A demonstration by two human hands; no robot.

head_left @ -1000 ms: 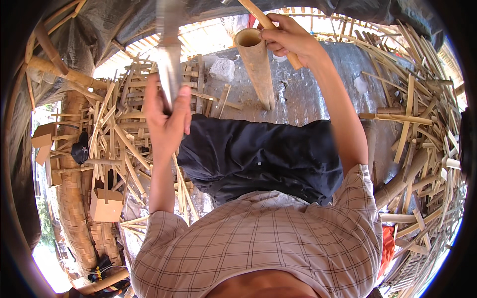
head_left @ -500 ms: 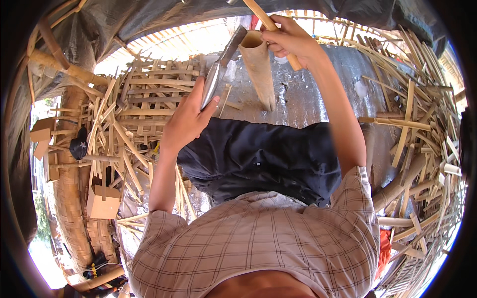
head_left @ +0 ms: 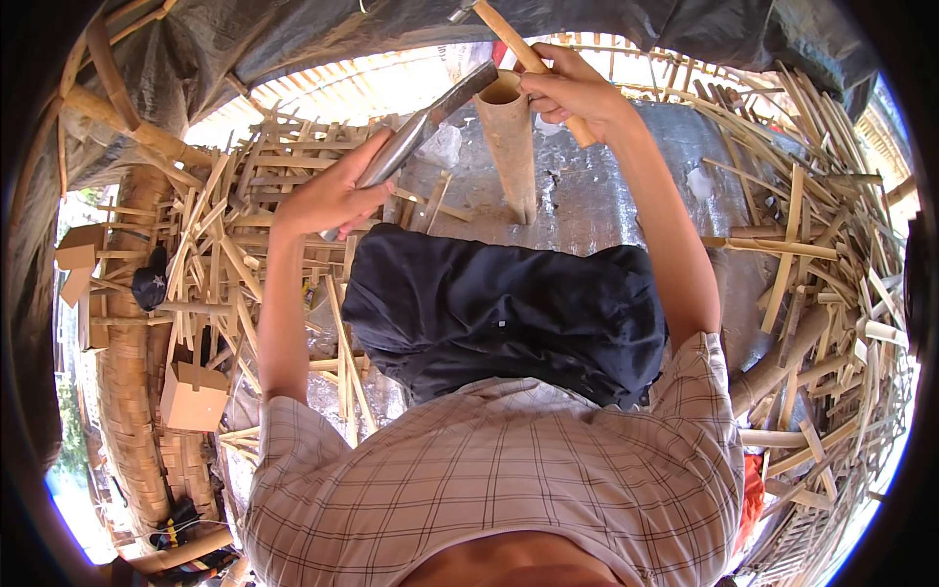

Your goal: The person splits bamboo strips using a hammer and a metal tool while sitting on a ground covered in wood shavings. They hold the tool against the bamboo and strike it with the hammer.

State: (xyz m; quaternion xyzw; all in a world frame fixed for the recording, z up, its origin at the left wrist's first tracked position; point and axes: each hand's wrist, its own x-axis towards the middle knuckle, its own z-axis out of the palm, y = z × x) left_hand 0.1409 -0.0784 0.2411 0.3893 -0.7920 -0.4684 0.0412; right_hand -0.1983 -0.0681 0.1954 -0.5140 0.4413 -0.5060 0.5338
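Observation:
In front of my lap a pale bamboo tube [head_left: 511, 152] stands nearly upright, its hollow end facing up. My left hand [head_left: 333, 196] is wrapped round the shiny metal handle of a heavy knife [head_left: 416, 129]; its dark blade slants up to the right, with the tip at the left of the tube's rim. My right hand [head_left: 579, 93] grips the wooden handle of a hammer [head_left: 514, 41], whose metal head points up and left near the top edge. The fingers of that hand are right beside the tube's rim; whether they touch it I cannot tell.
Bamboo strips [head_left: 797, 235] are heaped on the right, and more lie by a woven bamboo lattice [head_left: 303, 176] on the left. A cardboard box [head_left: 194, 396] and dark cap [head_left: 150, 282] are at the left post. Grey sheeting [head_left: 626, 166] covers the ground ahead.
My left hand has drawn left and slightly down, and the knife now lies at a flatter slant. My right hand has shifted slightly down with the hammer, whose head now shows more.

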